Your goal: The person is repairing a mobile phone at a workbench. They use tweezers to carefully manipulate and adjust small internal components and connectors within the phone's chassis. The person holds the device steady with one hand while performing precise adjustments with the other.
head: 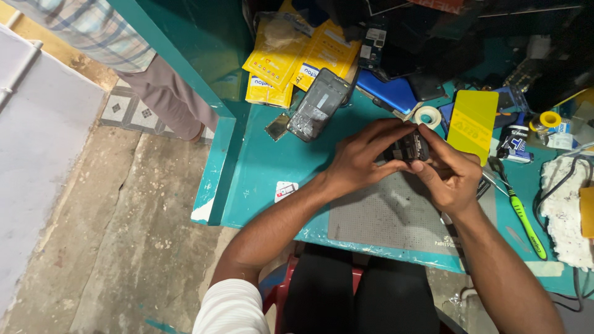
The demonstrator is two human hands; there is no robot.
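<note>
While both hands, left (362,158) and right (448,173), pinch the small dark phone part (408,148) above the grey mat (383,216), a slip could drop it off the counter (266,167).

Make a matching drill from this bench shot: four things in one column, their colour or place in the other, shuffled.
Things:
1. tape roll
2. screwdriver
3. opened phone
4. work mat

Colour or place:
A. grey, lying under both hands
B. white, just beyond the fingertips
C. green handle, right of the right hand
D. dark, lying near the yellow packets, beyond the left hand

Pairs: 1-B, 2-C, 3-D, 4-A

Both hands hold a small dark part between them.
</note>
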